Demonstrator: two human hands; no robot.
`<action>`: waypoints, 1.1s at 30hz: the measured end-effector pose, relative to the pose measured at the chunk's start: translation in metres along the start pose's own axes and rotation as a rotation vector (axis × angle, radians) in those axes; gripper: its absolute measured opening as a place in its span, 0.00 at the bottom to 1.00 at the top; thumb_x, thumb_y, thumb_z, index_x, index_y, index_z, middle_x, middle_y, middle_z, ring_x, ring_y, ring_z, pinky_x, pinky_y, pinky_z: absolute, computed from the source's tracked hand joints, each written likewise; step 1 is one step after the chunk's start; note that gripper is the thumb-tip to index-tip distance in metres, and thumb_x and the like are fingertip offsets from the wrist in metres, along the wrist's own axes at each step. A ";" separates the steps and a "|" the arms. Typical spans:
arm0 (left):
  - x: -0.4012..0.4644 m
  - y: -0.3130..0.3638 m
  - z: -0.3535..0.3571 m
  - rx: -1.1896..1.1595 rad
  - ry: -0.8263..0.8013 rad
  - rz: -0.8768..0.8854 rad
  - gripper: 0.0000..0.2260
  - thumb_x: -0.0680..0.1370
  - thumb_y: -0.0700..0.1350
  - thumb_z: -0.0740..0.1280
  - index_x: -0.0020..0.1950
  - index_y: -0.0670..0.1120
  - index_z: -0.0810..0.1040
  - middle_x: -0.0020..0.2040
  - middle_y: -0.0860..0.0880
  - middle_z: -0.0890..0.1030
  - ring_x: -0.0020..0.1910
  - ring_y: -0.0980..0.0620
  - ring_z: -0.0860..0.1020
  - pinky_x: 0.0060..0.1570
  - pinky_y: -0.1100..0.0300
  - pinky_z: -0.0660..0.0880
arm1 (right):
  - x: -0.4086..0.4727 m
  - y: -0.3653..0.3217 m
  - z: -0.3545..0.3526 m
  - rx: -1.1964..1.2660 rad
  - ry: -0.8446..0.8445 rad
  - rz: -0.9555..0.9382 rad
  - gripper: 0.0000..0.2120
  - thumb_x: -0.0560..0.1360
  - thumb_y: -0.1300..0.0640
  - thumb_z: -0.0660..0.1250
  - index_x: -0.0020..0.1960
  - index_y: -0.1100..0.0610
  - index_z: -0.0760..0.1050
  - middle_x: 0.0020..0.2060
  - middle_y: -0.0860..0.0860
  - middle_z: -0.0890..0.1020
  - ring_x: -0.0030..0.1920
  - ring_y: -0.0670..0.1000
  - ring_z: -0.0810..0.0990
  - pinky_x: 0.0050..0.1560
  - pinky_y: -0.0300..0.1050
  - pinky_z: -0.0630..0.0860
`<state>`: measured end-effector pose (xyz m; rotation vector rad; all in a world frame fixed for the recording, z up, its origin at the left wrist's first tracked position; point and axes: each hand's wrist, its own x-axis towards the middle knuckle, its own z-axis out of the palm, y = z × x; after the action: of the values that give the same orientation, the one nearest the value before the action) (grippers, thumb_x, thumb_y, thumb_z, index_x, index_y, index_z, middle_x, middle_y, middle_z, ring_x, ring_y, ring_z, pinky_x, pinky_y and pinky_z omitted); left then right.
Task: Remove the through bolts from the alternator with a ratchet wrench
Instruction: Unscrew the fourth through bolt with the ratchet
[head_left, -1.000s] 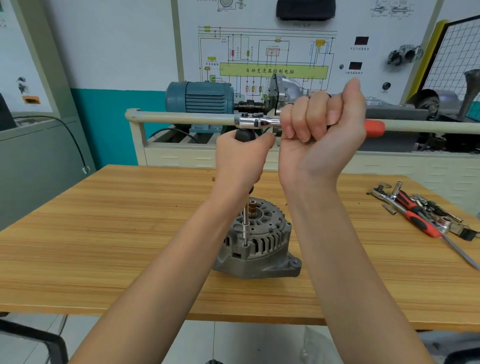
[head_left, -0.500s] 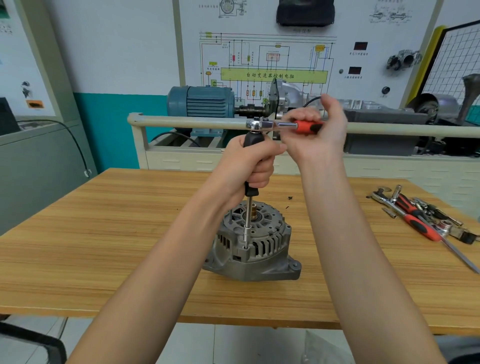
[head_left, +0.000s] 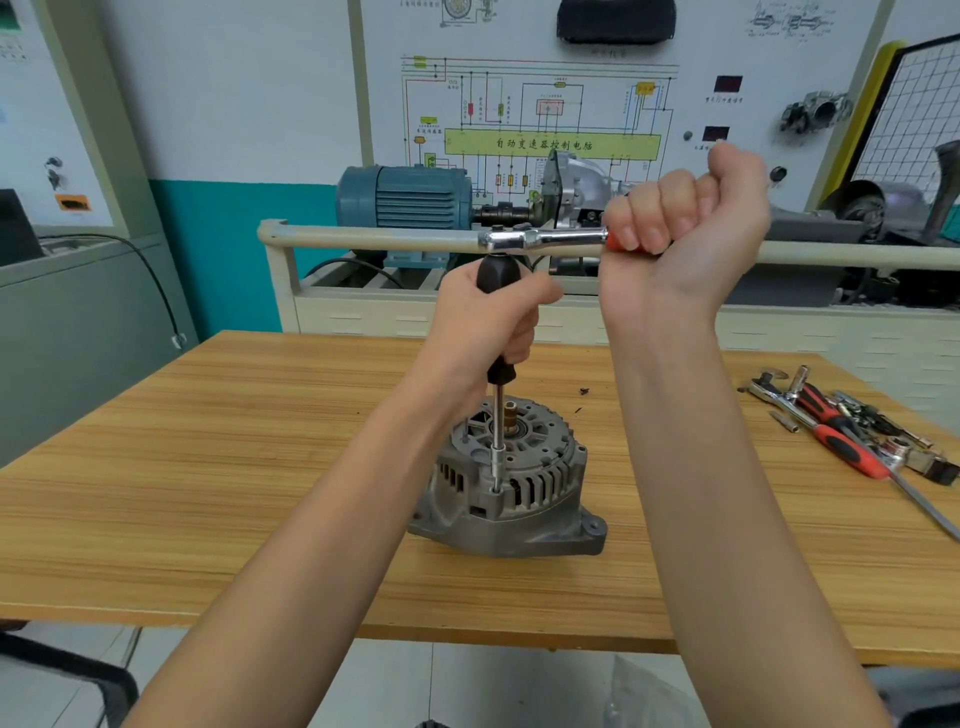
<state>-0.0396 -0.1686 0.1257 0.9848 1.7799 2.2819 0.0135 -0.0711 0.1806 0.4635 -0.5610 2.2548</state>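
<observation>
Keeping the long extension (head_left: 497, 431) plumb over the bolt is what matters most in this step, I judge. The left hand (head_left: 491, 317) wraps its fingers fully round the black grip of the extension, steadying it, while the socket at the tip sits on a through bolt (head_left: 495, 488) at the near rim of the alternator (head_left: 511, 486). The right hand (head_left: 685, 218) closes in a full fist round the red handle of the ratchet wrench (head_left: 540, 240), whose chrome head sits on top of the extension and whose handle points toward 3 o'clock. Swinging the handle level, with steady downward pressure from the left hand, should keep the socket from slipping off.

The alternator rests on a wooden surface (head_left: 208, 493), roughly at its centre. Toward 3 o'clock, well apart, lies a clutter of spare tools (head_left: 852, 436). Beyond the surface, at 12 o'clock, stand a blue motor (head_left: 405, 197) and a wiring-diagram board (head_left: 550, 104).
</observation>
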 end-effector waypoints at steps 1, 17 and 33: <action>-0.001 0.002 -0.004 -0.027 -0.068 0.001 0.18 0.75 0.34 0.66 0.29 0.46 0.65 0.22 0.52 0.64 0.20 0.54 0.60 0.23 0.64 0.58 | 0.006 0.000 -0.001 0.038 0.011 0.064 0.27 0.78 0.63 0.55 0.21 0.52 0.57 0.17 0.46 0.56 0.19 0.46 0.53 0.20 0.38 0.55; 0.004 0.002 0.014 0.024 0.243 -0.088 0.19 0.73 0.34 0.65 0.29 0.49 0.60 0.22 0.52 0.61 0.19 0.55 0.56 0.21 0.67 0.55 | 0.000 0.004 0.000 0.034 0.042 -0.030 0.23 0.76 0.65 0.56 0.24 0.53 0.56 0.19 0.47 0.55 0.20 0.47 0.52 0.22 0.39 0.55; 0.002 0.004 0.000 -0.026 -0.199 -0.099 0.23 0.77 0.36 0.64 0.23 0.49 0.63 0.20 0.52 0.61 0.18 0.55 0.58 0.22 0.66 0.56 | 0.023 0.005 -0.017 0.272 0.163 0.292 0.25 0.76 0.64 0.55 0.21 0.54 0.57 0.16 0.46 0.56 0.15 0.45 0.53 0.16 0.34 0.54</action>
<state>-0.0400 -0.1688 0.1307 1.0521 1.6757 2.0636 -0.0083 -0.0520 0.1765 0.3434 -0.2503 2.6360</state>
